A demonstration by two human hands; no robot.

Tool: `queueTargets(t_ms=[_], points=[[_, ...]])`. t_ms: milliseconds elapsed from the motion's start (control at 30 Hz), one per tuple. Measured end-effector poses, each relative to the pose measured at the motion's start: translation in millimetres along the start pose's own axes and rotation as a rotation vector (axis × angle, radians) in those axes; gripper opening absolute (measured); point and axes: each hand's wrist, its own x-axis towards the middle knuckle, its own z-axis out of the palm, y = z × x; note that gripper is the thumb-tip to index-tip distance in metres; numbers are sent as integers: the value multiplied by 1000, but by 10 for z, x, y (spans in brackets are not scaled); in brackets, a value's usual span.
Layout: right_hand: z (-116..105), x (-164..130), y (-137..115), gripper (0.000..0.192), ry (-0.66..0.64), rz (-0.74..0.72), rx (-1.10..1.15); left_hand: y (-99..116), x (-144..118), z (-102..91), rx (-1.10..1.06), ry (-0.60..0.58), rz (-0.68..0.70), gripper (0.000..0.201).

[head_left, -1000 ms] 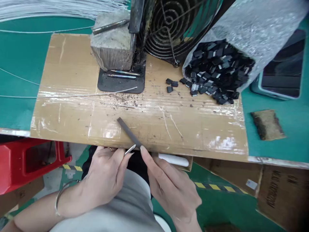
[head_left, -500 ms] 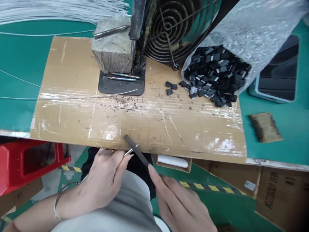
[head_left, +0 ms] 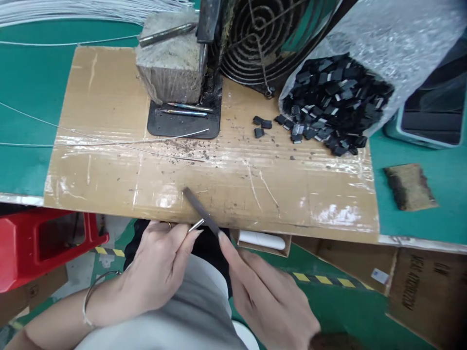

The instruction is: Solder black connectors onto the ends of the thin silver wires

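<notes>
At the bench's front edge, my left hand (head_left: 160, 265) pinches a short silver rod, which looks like a soldering iron tip (head_left: 196, 226), between thumb and forefinger. Its free end sticks out to the right. My right hand (head_left: 268, 294) grips a flat metal file (head_left: 199, 209), the forefinger stretched along it. The file slants up to the left across the end of the tip and appears to touch it. Its far end reaches over the cardboard sheet (head_left: 109, 189). The file's rear part is hidden in my right hand.
Black connectors (head_left: 335, 92) spill from a clear plastic bag (head_left: 412, 58). A stone-like block (head_left: 170, 80) bears a metal rod (head_left: 168, 35); similar rods lie on the black base (head_left: 160, 127). Around are thin wires (head_left: 91, 142), a fan (head_left: 262, 43), a sponge (head_left: 410, 187) and a red stool (head_left: 18, 248).
My right hand has pushed the file up and left across the soldering iron tip. My left hand keeps its hold. The view has shifted slightly.
</notes>
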Motion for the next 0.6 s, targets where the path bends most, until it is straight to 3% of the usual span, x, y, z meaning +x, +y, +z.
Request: queueTargets(t_ms=[133,333,600], points=[[137,130,-5,62,38,27,13,40,4,-7,62,25,14,34],[202,143,0,58,67,22,44,127,55,-99,-310,-122,-166,42],[-58,-52,34,62,-42,-34,17,71,23,-65,-349,-113,-188,42]])
